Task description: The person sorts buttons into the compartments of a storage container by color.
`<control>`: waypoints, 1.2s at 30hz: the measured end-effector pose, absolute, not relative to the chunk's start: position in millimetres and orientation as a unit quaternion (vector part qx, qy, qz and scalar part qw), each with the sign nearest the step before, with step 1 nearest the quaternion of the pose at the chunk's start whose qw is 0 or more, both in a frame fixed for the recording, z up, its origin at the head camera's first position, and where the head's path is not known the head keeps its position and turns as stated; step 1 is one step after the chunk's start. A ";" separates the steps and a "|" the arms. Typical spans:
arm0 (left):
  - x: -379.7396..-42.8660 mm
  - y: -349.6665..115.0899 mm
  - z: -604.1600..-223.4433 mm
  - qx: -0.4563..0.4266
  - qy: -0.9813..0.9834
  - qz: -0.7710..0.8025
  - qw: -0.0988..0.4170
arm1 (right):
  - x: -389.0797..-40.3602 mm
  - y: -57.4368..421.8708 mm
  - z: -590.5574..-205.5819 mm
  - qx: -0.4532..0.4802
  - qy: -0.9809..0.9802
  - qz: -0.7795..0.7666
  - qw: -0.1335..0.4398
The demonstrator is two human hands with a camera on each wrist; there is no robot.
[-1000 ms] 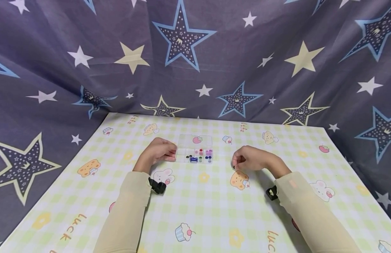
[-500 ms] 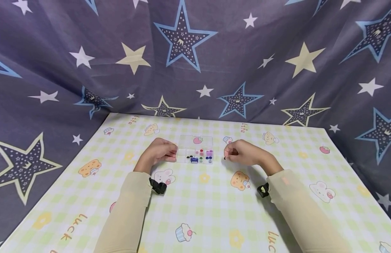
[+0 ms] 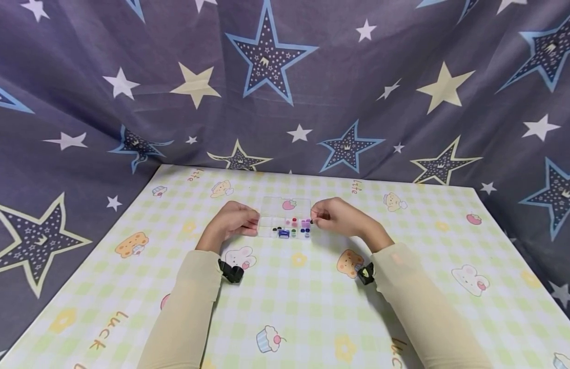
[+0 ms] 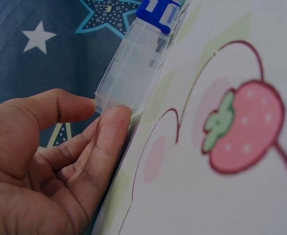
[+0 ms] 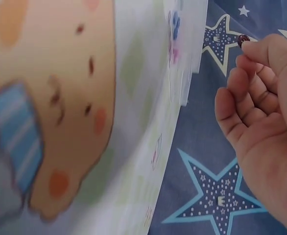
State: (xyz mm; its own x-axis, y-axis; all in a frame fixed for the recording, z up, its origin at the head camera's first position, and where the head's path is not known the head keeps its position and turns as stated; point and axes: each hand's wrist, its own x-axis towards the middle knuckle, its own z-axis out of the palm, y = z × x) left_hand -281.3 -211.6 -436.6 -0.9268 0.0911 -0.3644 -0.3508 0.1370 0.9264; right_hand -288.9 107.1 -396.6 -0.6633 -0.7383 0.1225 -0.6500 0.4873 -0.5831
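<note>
A clear plastic compartment box (image 3: 265,231) stands on the table with its lid (image 3: 273,206) raised at the back. Small round pieces in red, pink, purple, blue, green and black lie in several of its compartments. My left hand (image 3: 234,220) grips the box's left end; in the left wrist view, thumb and fingers (image 4: 111,139) pinch its corner. At the box's right side is my right hand (image 3: 338,216), slightly above it. A small round dark red piece (image 5: 243,40) is pinched at its thumb and fingertip, and the other fingers are loosely curled.
A blue latch-like piece (image 3: 283,233) sits at the box's front. The printed, checked tablecloth (image 3: 248,318) covers the table. Behind it hangs a dark star-patterned curtain (image 3: 183,128). Black camera mounts (image 3: 231,271) are strapped to both wrists.
My right hand has moved left and away from me to the box's right side, carrying the small round dark red piece. My left hand has stayed on the box's left end.
</note>
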 end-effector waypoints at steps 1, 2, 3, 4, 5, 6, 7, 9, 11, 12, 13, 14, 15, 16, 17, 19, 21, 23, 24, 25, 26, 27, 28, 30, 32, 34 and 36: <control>-281.5 -211.6 -437.0 -0.089 0.734 0.652 0.169 | -289.6 104.3 -397.0 -0.407 0.859 -0.304 0.070; -281.7 -211.9 -437.4 -0.088 0.735 0.651 0.170 | -289.8 101.2 -397.1 -0.408 0.859 -0.303 0.069; -281.9 -212.1 -437.8 -0.087 0.735 0.651 0.170 | -290.2 98.3 -397.2 -0.410 0.858 -0.302 0.068; -282.2 -212.2 -438.2 -0.086 0.734 0.652 0.170 | -290.5 95.4 -397.1 -0.412 0.858 -0.300 0.067; -282.5 -212.2 -438.6 -0.086 0.734 0.652 0.170 | -290.7 92.3 -397.0 -0.413 0.858 -0.299 0.066; -282.8 -212.4 -438.8 -0.085 0.733 0.653 0.170 | -290.9 89.3 -396.9 -0.414 0.858 -0.298 0.066; -283.0 -212.5 -439.0 -0.084 0.733 0.653 0.170 | -291.2 86.2 -396.7 -0.415 0.858 -0.296 0.065; -282.9 -212.8 -439.3 -0.083 0.733 0.653 0.170 | -291.6 80.1 -396.5 -0.416 0.857 -0.297 0.063; -282.8 -213.1 -439.2 -0.083 0.733 0.654 0.170 | -291.4 74.3 -396.2 -0.417 0.856 -0.298 0.062; -282.7 -213.1 -439.0 -0.082 0.732 0.654 0.170 | -291.1 71.6 -396.0 -0.419 0.855 -0.300 0.064; -282.3 -213.0 -438.7 -0.083 0.732 0.655 0.170 | -290.7 69.2 -396.0 -0.421 0.853 -0.303 0.065; -282.1 -213.0 -438.7 -0.083 0.732 0.654 0.170 | -290.1 66.7 -396.3 -0.421 0.852 -0.305 0.066; -281.9 -212.9 -438.5 -0.083 0.732 0.654 0.171 | -289.7 64.7 -396.7 -0.421 0.851 -0.307 0.067; -281.8 -212.8 -438.4 -0.083 0.733 0.653 0.171 | -289.5 62.9 -397.4 -0.421 0.850 -0.308 0.068; -281.9 -212.8 -438.5 -0.083 0.733 0.653 0.171 | -289.4 61.2 -398.2 -0.422 0.849 -0.310 0.069; -281.8 -213.0 -438.4 -0.082 0.735 0.651 0.171 | -289.6 57.8 -400.0 -0.422 0.848 -0.312 0.068; -282.1 -213.5 -438.7 -0.082 0.736 0.650 0.170 | -290.5 54.5 -401.9 -0.423 0.848 -0.311 0.066; -282.8 -213.4 -439.2 -0.082 0.736 0.651 0.169 | -291.6 51.9 -403.9 -0.426 0.848 -0.309 0.061; -282.9 -213.3 -439.4 -0.082 0.736 0.651 0.169 | -292.1 50.6 -404.8 -0.427 0.849 -0.306 0.058; -282.9 -213.2 -439.6 -0.082 0.736 0.650 0.169 | -292.7 49.3 -405.7 -0.429 0.849 -0.304 0.055; -282.9 -213.1 -439.7 -0.083 0.736 0.650 0.169 | -293.3 47.9 -406.5 -0.431 0.849 -0.301 0.053; -283.0 -212.8 -439.7 -0.083 0.736 0.650 0.169 | -293.7 46.5 -407.2 -0.433 0.849 -0.298 0.049; -283.1 -212.7 -439.6 -0.083 0.736 0.650 0.169 | -294.1 45.0 -407.8 -0.436 0.848 -0.297 0.047; -283.1 -212.3 -439.1 -0.083 0.737 0.649 0.170 | -294.5 42.0 -408.6 -0.442 0.846 -0.296 0.044; -283.0 -211.8 -438.2 -0.083 0.737 0.649 0.170 | -295.1 39.1 -409.7 -0.448 0.844 -0.293 0.042; -282.9 -211.7 -437.5 -0.084 0.736 0.649 0.170 | -295.8 36.4 -411.0 -0.454 0.843 -0.287 0.039; -283.0 -211.5 -437.1 -0.086 0.736 0.650 0.169 | -295.5 33.5 -411.3 -0.458 0.843 -0.280 0.035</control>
